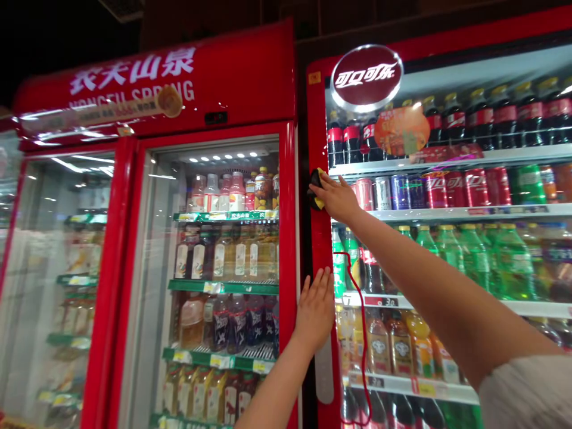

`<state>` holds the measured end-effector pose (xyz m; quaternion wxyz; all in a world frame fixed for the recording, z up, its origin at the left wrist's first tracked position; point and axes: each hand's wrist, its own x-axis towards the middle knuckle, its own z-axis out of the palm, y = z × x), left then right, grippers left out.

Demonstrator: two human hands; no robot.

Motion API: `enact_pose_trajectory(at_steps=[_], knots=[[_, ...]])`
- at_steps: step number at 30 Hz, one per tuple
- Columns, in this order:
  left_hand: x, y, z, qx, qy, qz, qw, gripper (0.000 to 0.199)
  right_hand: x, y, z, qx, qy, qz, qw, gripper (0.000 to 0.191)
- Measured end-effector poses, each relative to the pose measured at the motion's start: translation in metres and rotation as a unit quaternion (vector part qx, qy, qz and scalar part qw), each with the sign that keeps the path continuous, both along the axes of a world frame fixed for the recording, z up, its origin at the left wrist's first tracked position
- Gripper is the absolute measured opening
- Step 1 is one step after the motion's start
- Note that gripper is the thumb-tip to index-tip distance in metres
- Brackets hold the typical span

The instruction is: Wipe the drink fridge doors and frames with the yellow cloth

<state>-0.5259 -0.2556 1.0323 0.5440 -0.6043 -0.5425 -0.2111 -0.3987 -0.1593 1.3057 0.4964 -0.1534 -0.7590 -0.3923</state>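
Observation:
My right hand (337, 196) presses a black and yellow cloth or pad (317, 188) against the red left frame (320, 238) of the right-hand drinks fridge, level with the shelf of cans. Lower down, my left hand (315, 310) lies flat with its fingers extended upward on the same red frame, just above the pale door handle (324, 372). Nothing shows in my left hand. A thin red cord (365, 333) hangs down the glass to the right of the handle.
A red double-door fridge (288, 238) with bottled drinks stands on the left, a narrow dark gap beside it. An oval lit sign (367, 78) sticks out at the right fridge's top. Behind its glass are shelves of cola bottles (482, 119), cans and green bottles (509, 262).

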Motion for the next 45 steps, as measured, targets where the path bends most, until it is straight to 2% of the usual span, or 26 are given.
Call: enact_pose_trajectory(at_steps=[2, 4, 6, 8, 10, 13, 21, 23, 24, 25, 27, 29, 31, 33, 35, 37, 38, 41, 43, 45], knots=[[-0.002, 0.002, 0.005, -0.001, 0.001, -0.002, 1.0, 0.069, -0.003, 0.0, 0.024, -0.012, 0.019, 0.006, 1.0, 0.053], [-0.004, 0.002, 0.009, -0.005, 0.002, -0.003, 1.0, 0.067, -0.006, 0.0, 0.04, -0.02, 0.037, 0.015, 0.999, 0.052], [-0.004, 0.0, 0.009, -0.011, -0.004, -0.002, 1.0, 0.065, -0.007, 0.0, 0.04, -0.016, 0.035, 0.022, 0.999, 0.051], [-0.002, -0.003, 0.005, -0.012, -0.022, 0.0, 1.0, 0.067, -0.005, 0.001, 0.023, -0.003, 0.009, 0.025, 1.0, 0.055], [0.0, -0.008, -0.001, -0.005, -0.047, 0.003, 0.999, 0.071, 0.0, 0.0, -0.006, 0.01, -0.028, 0.018, 0.999, 0.066], [0.005, -0.014, -0.012, 0.01, -0.077, 0.011, 0.997, 0.075, 0.012, -0.001, -0.062, 0.015, -0.066, 0.01, 0.998, 0.073], [0.018, -0.027, -0.023, -0.009, -0.091, 0.031, 0.995, 0.077, 0.048, 0.012, -0.218, -0.005, -0.118, 0.02, 0.993, 0.049], [0.021, -0.027, -0.024, -0.015, -0.088, 0.028, 0.996, 0.076, 0.058, 0.018, -0.244, 0.006, -0.16, 0.041, 0.986, 0.04], [0.022, -0.027, -0.024, -0.017, -0.083, 0.024, 0.996, 0.076, 0.063, 0.021, -0.248, 0.014, -0.178, 0.052, 0.983, 0.037], [0.023, -0.025, -0.023, -0.018, -0.076, 0.02, 0.997, 0.074, 0.068, 0.025, -0.247, 0.02, -0.189, 0.06, 0.98, 0.036], [0.025, -0.02, -0.019, -0.019, -0.062, 0.01, 0.998, 0.072, 0.075, 0.031, -0.227, 0.019, -0.167, 0.054, 0.984, 0.037], [0.028, -0.012, -0.013, -0.016, -0.053, 0.005, 0.998, 0.071, 0.079, 0.033, -0.197, -0.005, -0.092, 0.02, 0.996, 0.042], [0.031, -0.005, -0.009, -0.009, -0.051, 0.004, 0.999, 0.07, 0.078, 0.032, -0.177, -0.042, 0.004, -0.018, 0.999, 0.048], [0.033, 0.001, -0.007, 0.005, -0.055, 0.003, 0.998, 0.071, 0.072, 0.028, -0.178, -0.068, 0.082, -0.043, 0.993, 0.053], [0.033, 0.003, -0.007, 0.019, -0.062, 0.002, 0.998, 0.072, 0.065, 0.025, -0.193, -0.065, 0.11, -0.047, 0.991, 0.054], [0.033, 0.004, -0.009, 0.026, -0.063, 0.002, 0.998, 0.073, 0.061, 0.025, -0.206, -0.037, 0.066, -0.032, 0.997, 0.052], [0.033, 0.004, -0.01, 0.025, -0.06, 0.003, 0.998, 0.074, 0.061, 0.026, -0.207, -0.022, 0.031, -0.022, 0.999, 0.052], [0.034, 0.005, -0.007, 0.02, -0.049, 0.001, 0.999, 0.075, 0.073, 0.033, -0.187, -0.019, -0.016, -0.008, 1.0, 0.052], [0.035, 0.006, -0.004, 0.02, -0.048, 0.002, 0.999, 0.074, 0.084, 0.037, -0.174, -0.054, 0.044, -0.017, 0.997, 0.055], [0.033, 0.005, -0.003, 0.022, -0.046, 0.006, 0.999, 0.074, 0.091, 0.04, -0.18, -0.094, 0.142, -0.032, 0.985, 0.059]])
